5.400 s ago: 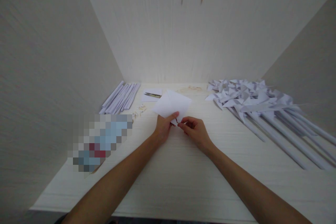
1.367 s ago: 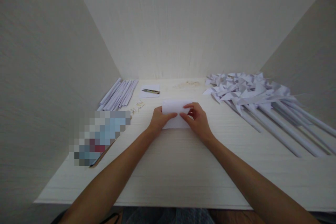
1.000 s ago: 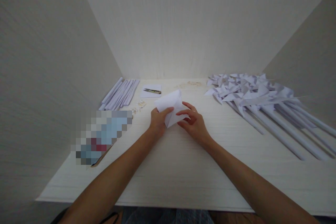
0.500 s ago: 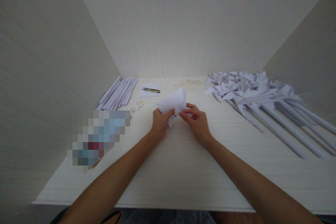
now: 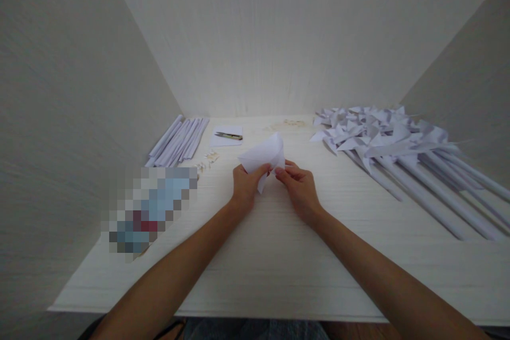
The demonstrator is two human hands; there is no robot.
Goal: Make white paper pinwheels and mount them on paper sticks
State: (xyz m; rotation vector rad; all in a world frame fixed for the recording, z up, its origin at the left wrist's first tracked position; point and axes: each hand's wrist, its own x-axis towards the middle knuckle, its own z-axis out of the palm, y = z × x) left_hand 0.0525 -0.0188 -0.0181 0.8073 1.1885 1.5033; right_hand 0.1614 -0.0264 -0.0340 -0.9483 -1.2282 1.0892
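A white sheet of paper [image 5: 265, 151], bent and partly folded into pointed flaps, is held up over the middle of the table. My left hand [image 5: 247, 185] is closed on its lower left part, the thumb pressing near the centre. At the paper's right edge my right hand [image 5: 298, 183] pinches a flap between thumb and fingers. The thumbs are close together but apart. Part of the fingers behind the paper is hidden.
Paper pinwheels [image 5: 370, 133] on rolled sticks are heaped at the right. Rolled paper sticks [image 5: 179, 141] lie at the back left. Thread snips [image 5: 229, 136] rest on white paper squares [image 5: 226, 143], near small scraps [image 5: 210, 158]. A blurred-out item [image 5: 159, 207] lies at the left.
My left thumb has slid right toward the paper's centre. The right edge of the paper has bent further round, with my right fingers still pinching it.
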